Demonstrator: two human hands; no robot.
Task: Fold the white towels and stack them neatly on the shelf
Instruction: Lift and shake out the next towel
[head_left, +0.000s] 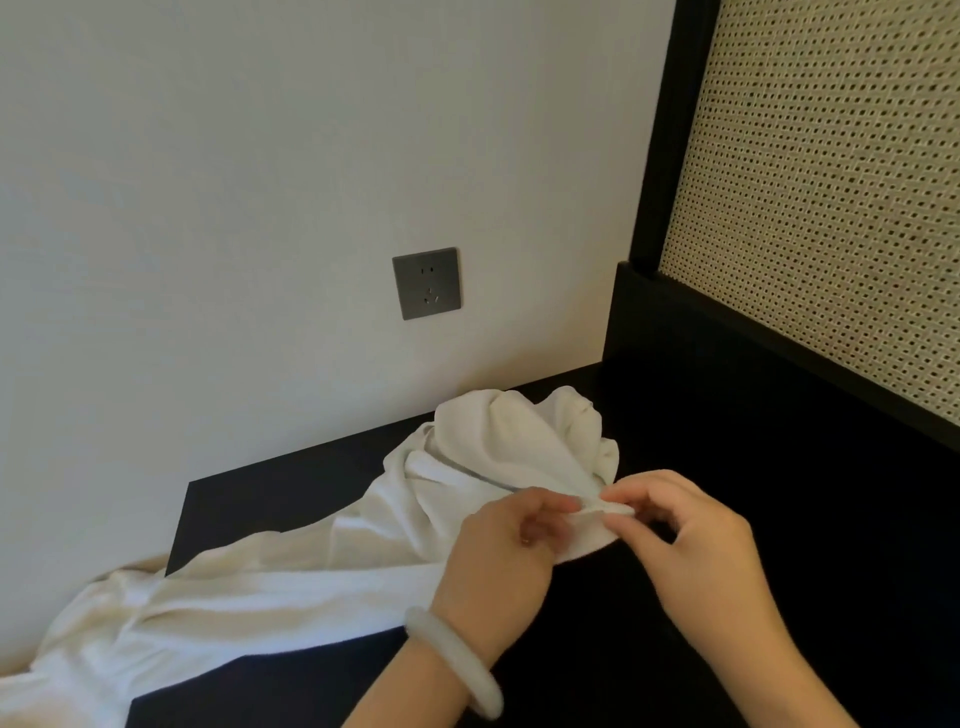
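A crumpled white towel (322, 566) lies across the black shelf top (727, 467), bunched up near the wall and trailing off the shelf's left edge toward the lower left. My left hand (504, 545), with a pale bangle on its wrist, pinches the towel's edge at the near right end. My right hand (696, 540) pinches the same edge just beside it, fingertips almost touching the left ones. The towel has a thin grey stripe near this end.
A white wall stands behind the shelf with a grey power socket (426, 283) above the towel. A black-framed woven cane panel (831, 208) rises at the right. The shelf's left edge (179, 525) drops off where the towel hangs over.
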